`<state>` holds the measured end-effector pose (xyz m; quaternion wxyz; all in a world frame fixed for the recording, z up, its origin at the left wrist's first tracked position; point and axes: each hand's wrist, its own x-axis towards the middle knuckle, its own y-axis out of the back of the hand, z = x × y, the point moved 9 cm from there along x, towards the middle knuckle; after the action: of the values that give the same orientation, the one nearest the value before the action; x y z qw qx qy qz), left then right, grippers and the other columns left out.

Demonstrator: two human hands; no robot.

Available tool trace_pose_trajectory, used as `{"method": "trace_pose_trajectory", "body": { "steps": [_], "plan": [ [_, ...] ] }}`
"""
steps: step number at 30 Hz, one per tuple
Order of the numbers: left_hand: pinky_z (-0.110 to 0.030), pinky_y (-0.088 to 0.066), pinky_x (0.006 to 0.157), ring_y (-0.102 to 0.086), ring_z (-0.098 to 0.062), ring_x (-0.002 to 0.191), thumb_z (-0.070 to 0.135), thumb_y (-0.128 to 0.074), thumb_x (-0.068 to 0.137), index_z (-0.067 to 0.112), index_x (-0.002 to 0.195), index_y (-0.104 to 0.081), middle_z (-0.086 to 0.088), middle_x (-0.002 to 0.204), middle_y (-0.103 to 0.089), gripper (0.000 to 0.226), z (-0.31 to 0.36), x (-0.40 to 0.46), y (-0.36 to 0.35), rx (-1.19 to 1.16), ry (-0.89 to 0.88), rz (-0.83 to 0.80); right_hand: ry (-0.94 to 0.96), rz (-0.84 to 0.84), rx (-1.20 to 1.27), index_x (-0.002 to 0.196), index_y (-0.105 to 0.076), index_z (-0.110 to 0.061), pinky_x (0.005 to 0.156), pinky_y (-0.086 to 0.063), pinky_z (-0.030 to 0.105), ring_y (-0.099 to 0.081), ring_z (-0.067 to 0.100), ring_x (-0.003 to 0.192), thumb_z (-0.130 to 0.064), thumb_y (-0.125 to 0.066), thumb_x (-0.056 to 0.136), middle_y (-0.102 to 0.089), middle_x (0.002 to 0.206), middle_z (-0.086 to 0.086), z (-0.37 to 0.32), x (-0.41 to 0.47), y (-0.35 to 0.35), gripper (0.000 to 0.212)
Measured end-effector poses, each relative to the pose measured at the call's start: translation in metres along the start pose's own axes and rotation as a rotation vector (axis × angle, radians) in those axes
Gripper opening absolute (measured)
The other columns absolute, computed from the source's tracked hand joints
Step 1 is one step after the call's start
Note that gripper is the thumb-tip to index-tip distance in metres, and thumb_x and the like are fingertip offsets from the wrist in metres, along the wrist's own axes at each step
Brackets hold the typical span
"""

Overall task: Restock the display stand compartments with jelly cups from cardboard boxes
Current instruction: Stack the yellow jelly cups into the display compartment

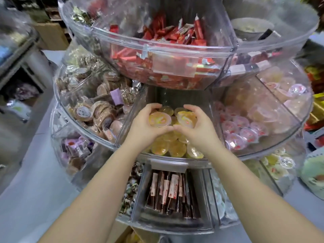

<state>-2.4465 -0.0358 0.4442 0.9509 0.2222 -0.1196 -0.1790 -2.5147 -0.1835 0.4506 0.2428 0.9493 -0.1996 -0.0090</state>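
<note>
Forearms stretched forward; left hand (142, 126) and right hand (199, 127) cupped, fingers curled round yellow jelly cups (159, 119) over middle compartment (175, 159).

Bright, even overhead light leaves soft glare on the clear plastic round display stand (184, 48), while wide-angle distortion bends and blurs the frame's edges.

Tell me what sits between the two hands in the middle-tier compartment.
In the head view, yellow jelly cups fill the gap: the left hand and right hand cup them from either side above the yellow pile in that compartment.
</note>
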Motion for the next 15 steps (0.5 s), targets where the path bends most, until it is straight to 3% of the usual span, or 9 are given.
{"method": "trace_pose_trajectory", "body": {
  "steps": [4,10,13,15],
  "plan": [
    [-0.012,-0.030,0.072,-0.048,-0.008,0.091,0.041,-0.086,0.054,0.026,0.097,-0.057,0.002,0.101,-0.054,0.054,-0.018,0.024,-0.001,0.153,0.039,0.004,-0.070,0.008,-0.117,0.120,-0.057,-0.023,0.087,-0.036,0.019,-0.049,0.016,0.110,-0.025,-0.080,0.068,-0.051,0.120,0.007,0.016,0.023,-0.008,0.057],
    [-0.021,-0.043,0.074,-0.055,-0.015,0.096,0.006,-0.075,0.067,0.021,0.106,-0.045,0.002,0.102,-0.058,0.051,-0.047,0.031,-0.012,-0.050,0.224,-0.126,-0.101,-0.090,-0.075,0.084,-0.049,-0.033,0.053,-0.039,0.005,-0.054,0.004,0.072,0.000,-0.068,0.067,-0.056,0.080,-0.010,0.032,0.042,-0.022,0.042],
    [-0.034,-0.049,0.083,-0.058,-0.021,0.096,0.005,-0.069,0.065,0.020,0.103,-0.050,-0.003,0.102,-0.060,0.045,-0.047,0.040,-0.011,-0.047,0.240,-0.093,-0.132,-0.058,-0.151,0.095,-0.050,-0.030,0.065,-0.042,0.019,-0.059,0.014,0.083,-0.009,-0.066,0.070,-0.059,0.085,-0.009,0.040,0.050,-0.022,0.036],
    [-0.036,-0.050,0.082,-0.060,-0.023,0.095,0.012,-0.071,0.069,0.017,0.104,-0.053,-0.003,0.099,-0.063,0.039,-0.042,0.054,-0.013,0.004,0.210,-0.021,-0.133,0.020,-0.221,0.105,-0.052,-0.024,0.072,-0.040,0.024,-0.059,0.020,0.093,-0.018,-0.068,0.073,-0.061,0.097,-0.003,0.039,0.061,-0.019,0.037]
  ]
}}
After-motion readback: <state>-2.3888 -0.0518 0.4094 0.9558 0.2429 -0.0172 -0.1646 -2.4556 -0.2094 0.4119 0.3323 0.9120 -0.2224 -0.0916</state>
